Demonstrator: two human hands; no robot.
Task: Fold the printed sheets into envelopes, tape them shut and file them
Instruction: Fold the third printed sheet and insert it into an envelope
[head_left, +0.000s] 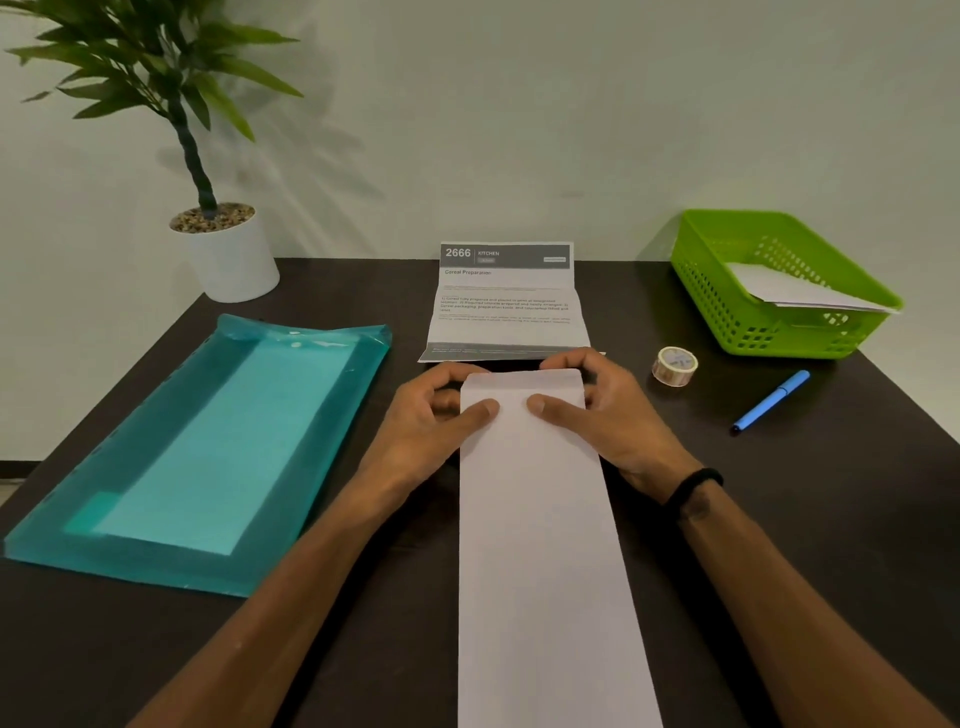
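Green leaves top the potted plant (218, 228) in its white pot, at the far left corner of the dark table (857, 509), well away from both hands. Nearer, a teal plastic folder (202, 447) lies flat to the left of the left hand, with a pale sheet showing through it.

In the middle, the left hand (431, 415) and the right hand (602, 410) hold the far end of a long white envelope (540, 519) that runs lengthwise toward the person. Each hand has its thumb pressed on top of the envelope near the end and its fingers curled round the side edge, so both are closed on it. A black band (693, 486) sits on the right wrist.

Just beyond the fingertips, a printed sheet (506, 306) with creases lies partly unfolded, its far part tilted up toward the wall; the heading reads "2666 KITCHEN".

Right of the right hand stands a roll of tape (674, 366) on its flat side, and beside that a blue pen (771, 401) lies at a slant. Farther right and back, a green basket (727, 312) holds white paper (795, 293).
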